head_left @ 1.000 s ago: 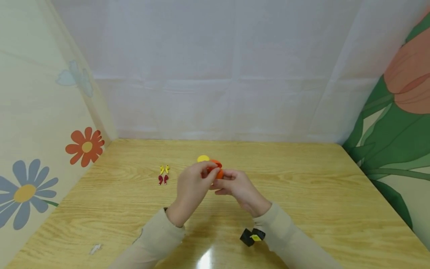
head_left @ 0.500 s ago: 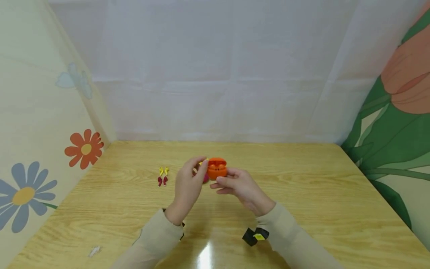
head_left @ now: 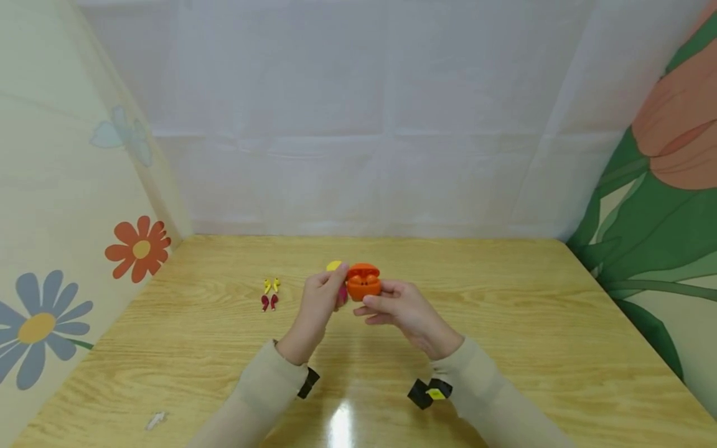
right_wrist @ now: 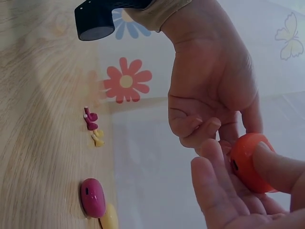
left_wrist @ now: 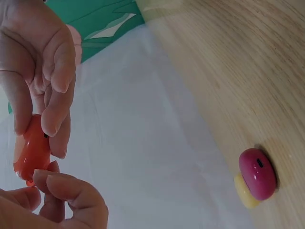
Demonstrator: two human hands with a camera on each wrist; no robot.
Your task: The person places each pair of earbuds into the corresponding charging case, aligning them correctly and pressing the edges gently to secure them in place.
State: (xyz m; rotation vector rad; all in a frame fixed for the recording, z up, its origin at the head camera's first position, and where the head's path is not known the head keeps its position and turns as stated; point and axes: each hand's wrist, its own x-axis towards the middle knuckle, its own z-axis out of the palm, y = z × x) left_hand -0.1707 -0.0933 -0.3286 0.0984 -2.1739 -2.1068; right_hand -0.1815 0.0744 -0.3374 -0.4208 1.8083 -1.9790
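An orange earbud case (head_left: 364, 290) is held up over the table, its lid raised and two rounded orange earbuds showing inside. My right hand (head_left: 411, 316) grips the case from the right, thumb on its front and fingers behind. My left hand (head_left: 315, 306) is at the case's left side. In the left wrist view, the left thumb and fingertips (left_wrist: 42, 177) pinch the end of the orange case (left_wrist: 34, 150). Behind the left hand, a magenta case (head_left: 342, 295) and a yellow case (head_left: 334, 265) are partly hidden; the right wrist view shows the magenta case (right_wrist: 93, 198) lying on the table.
To the left on the wooden table (head_left: 504, 323) lie a pair of yellow earbuds (head_left: 271, 285) and a pair of dark red earbuds (head_left: 269, 303). A small whitish scrap (head_left: 155, 420) is near the front left. A white cloth (head_left: 358, 124) hangs behind the table.
The left hand first covered the front of the case, then drew back left, uncovering the raised lid and the earbuds. Now its fingers are against the case's left side. The right hand keeps its grip.
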